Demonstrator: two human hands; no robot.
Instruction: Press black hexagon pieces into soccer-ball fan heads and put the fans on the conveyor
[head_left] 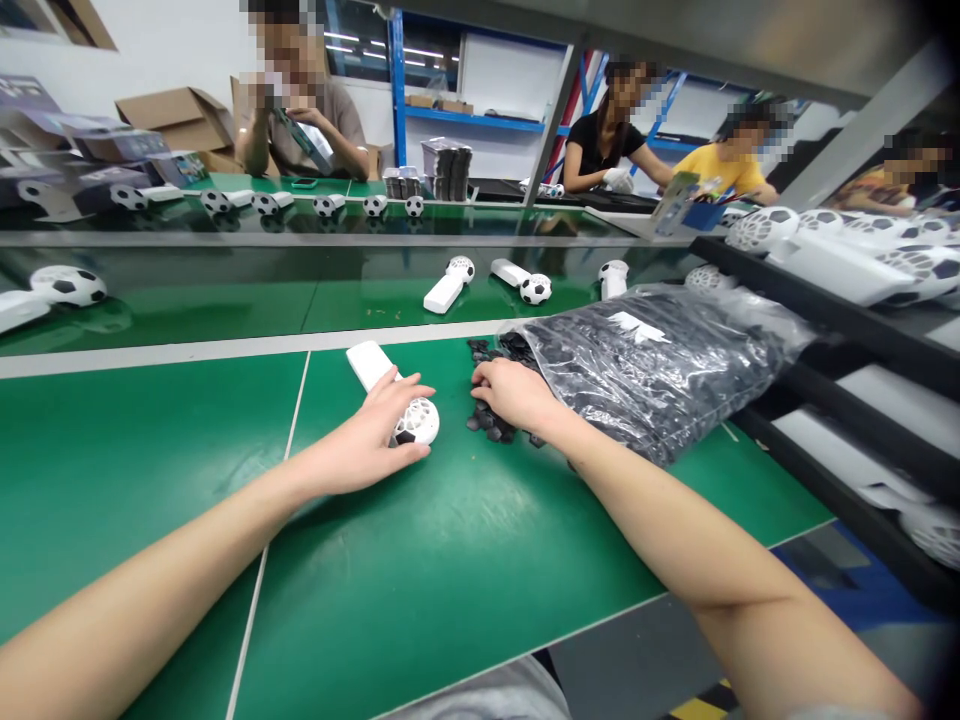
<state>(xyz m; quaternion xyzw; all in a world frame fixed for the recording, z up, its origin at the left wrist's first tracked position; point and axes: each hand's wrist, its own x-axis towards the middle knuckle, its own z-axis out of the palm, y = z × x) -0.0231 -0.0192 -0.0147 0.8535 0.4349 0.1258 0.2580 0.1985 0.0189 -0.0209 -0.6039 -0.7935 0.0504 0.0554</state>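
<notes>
The white ball-headed device point(417, 421) lies on the green table point(450, 560), handle pointing away and leftward. The left hand point(373, 430) spreads loosely over its ball; the right hand point(512, 392), fingers curled, touches the black pieces point(495, 428).

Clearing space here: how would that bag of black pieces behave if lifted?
The bag would probably sag, its film being wrinkled. Black pieces might spill, since some lie outside its end; well filled, it may feel heavy.

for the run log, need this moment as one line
left hand: on ball unit | right hand: at black pieces | bag: beside pieces, on green table
</notes>
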